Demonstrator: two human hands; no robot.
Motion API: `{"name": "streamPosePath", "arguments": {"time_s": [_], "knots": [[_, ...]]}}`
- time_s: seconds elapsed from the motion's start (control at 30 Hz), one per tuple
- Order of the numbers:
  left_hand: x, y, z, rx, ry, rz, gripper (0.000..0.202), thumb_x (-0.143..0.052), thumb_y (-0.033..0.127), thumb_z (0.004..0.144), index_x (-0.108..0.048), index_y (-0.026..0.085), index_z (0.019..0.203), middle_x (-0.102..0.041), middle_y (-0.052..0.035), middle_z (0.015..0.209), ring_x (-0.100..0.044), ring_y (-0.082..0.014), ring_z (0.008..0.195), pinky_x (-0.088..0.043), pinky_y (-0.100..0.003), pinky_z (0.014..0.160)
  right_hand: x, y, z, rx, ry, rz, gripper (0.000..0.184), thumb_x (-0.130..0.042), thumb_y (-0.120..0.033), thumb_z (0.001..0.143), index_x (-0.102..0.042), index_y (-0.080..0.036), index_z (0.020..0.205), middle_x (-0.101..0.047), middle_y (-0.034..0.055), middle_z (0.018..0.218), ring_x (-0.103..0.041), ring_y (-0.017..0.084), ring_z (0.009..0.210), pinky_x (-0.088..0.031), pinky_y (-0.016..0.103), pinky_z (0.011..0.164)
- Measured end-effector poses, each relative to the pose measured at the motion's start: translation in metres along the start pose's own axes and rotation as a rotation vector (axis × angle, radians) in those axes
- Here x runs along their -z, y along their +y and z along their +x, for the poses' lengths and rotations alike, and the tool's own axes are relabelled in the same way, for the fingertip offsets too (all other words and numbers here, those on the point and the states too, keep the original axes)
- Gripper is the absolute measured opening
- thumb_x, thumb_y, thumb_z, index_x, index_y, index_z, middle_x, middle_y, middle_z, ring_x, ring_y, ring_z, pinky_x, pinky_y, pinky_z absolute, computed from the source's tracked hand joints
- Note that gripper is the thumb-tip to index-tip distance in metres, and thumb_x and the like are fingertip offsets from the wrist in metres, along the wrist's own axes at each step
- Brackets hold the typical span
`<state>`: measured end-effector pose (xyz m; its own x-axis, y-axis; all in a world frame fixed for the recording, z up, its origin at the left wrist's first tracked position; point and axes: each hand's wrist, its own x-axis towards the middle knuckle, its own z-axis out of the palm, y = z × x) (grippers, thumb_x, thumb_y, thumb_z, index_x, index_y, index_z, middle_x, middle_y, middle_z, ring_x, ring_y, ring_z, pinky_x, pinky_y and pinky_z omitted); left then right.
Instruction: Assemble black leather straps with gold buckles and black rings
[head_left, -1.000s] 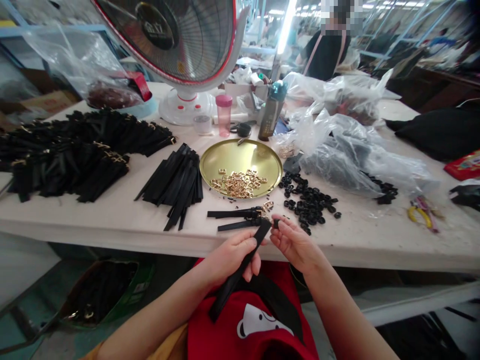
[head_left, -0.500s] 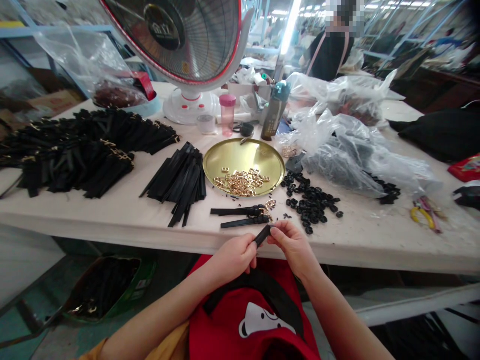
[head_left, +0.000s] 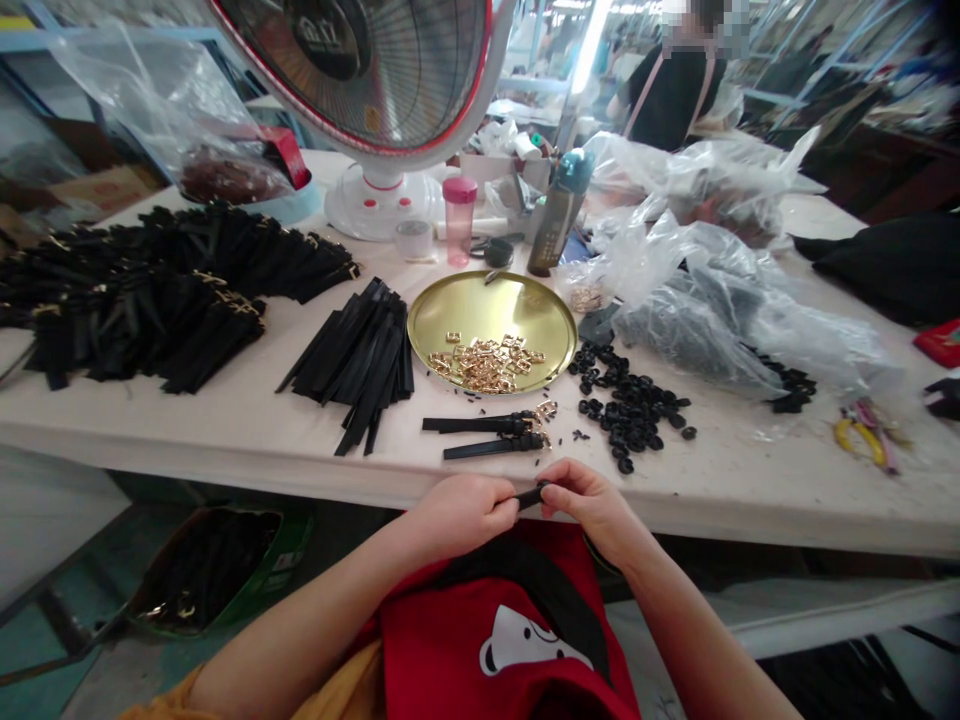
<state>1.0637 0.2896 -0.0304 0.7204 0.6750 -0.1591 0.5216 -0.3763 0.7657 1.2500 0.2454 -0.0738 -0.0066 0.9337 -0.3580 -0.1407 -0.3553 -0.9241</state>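
Note:
Between my two hands, just off the table's front edge, is a short black strap (head_left: 529, 496). My left hand (head_left: 469, 515) is closed around one end of it. The fingertips of my right hand (head_left: 581, 497) pinch the other end; what else they may hold is hidden. Two black straps (head_left: 491, 447) with gold buckles (head_left: 546, 412) lie on the table beyond my hands. Behind them a round gold tray (head_left: 442, 300) carries a heap of gold buckles (head_left: 487, 364). Small black loops (head_left: 637, 412) are spread to its right, and a stack of plain black straps (head_left: 356, 360) lies to its left.
A large fan (head_left: 375, 90) stands at the back, beside a pink bottle (head_left: 459, 222) and a dark bottle (head_left: 559, 215). Buckled straps (head_left: 150, 290) are piled at left. Clear plastic bags (head_left: 705, 300) and yellow-handled pliers (head_left: 859, 440) are at right. A green bin (head_left: 277, 570) stands below.
Both hands have come slightly down and nearer to my body. The strap between them now lies flatter, and less of it shows. Things on the table have stayed in place.

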Motion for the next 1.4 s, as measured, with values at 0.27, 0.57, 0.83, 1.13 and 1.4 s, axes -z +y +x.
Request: {"name": "streamPosePath", "arguments": {"time_s": [0.27, 0.57, 0.83, 1.13, 1.4], "knots": [[-0.010, -0.003, 0.003, 0.089, -0.061, -0.091, 0.028, -0.035, 0.028, 0.083, -0.058, 0.016, 0.071, -0.059, -0.0019, 0.062, -0.047, -0.0121, 0.051, -0.029, -0.022, 0.050, -0.010, 0.001, 0.001, -0.007, -0.044, -0.047, 0.024, -0.074, -0.035, 0.058, -0.060, -0.019, 0.070, -0.059, -0.0035, 0.056, -0.052, 0.010, 0.053, -0.041, 0.025, 0.054], [-0.013, -0.004, 0.000, 0.172, 0.093, -0.336, 0.038, -0.038, 0.032, 0.086, -0.045, 0.016, 0.120, -0.059, -0.0019, 0.071, -0.053, -0.0156, 0.064, -0.038, -0.024, 0.061, -0.019, 0.013, 0.004, -0.050, -0.024, 0.278, 0.021, -0.069, -0.033, 0.067, -0.059, -0.020, 0.080, -0.059, -0.0031, 0.071, -0.052, 0.008, 0.059, -0.043, 0.023, 0.061], [-0.005, -0.018, 0.017, 0.179, 0.206, -0.470, 0.029, -0.041, 0.037, 0.085, -0.058, 0.016, 0.094, -0.057, -0.0015, 0.079, -0.051, -0.0147, 0.075, -0.038, -0.023, 0.067, 0.028, -0.021, 0.068, 0.364, 0.236, -0.713, 0.018, -0.052, -0.034, 0.079, -0.059, -0.019, 0.086, -0.055, 0.0030, 0.081, -0.051, 0.013, 0.067, -0.040, 0.029, 0.067], [-0.009, -0.029, 0.023, 0.316, 0.165, -0.619, 0.023, -0.039, 0.037, 0.084, -0.050, 0.017, 0.087, -0.041, 0.0071, 0.051, -0.037, -0.0072, 0.042, -0.032, -0.018, 0.043, 0.047, -0.041, 0.125, 0.335, 0.028, -1.373, 0.002, -0.055, -0.017, 0.072, -0.055, -0.017, 0.070, -0.052, 0.0031, 0.080, -0.050, 0.015, 0.073, -0.036, 0.025, 0.065], [-0.019, -0.013, 0.016, 0.276, 0.117, -0.587, 0.025, -0.039, 0.036, 0.084, -0.053, 0.018, 0.092, -0.044, 0.0066, 0.051, -0.039, -0.0066, 0.040, -0.032, -0.017, 0.041, 0.056, -0.025, 0.114, 0.260, 0.164, -1.348, 0.010, -0.058, -0.024, 0.073, -0.055, -0.017, 0.078, -0.056, 0.0054, 0.080, -0.053, 0.016, 0.074, -0.036, 0.026, 0.066]]}}
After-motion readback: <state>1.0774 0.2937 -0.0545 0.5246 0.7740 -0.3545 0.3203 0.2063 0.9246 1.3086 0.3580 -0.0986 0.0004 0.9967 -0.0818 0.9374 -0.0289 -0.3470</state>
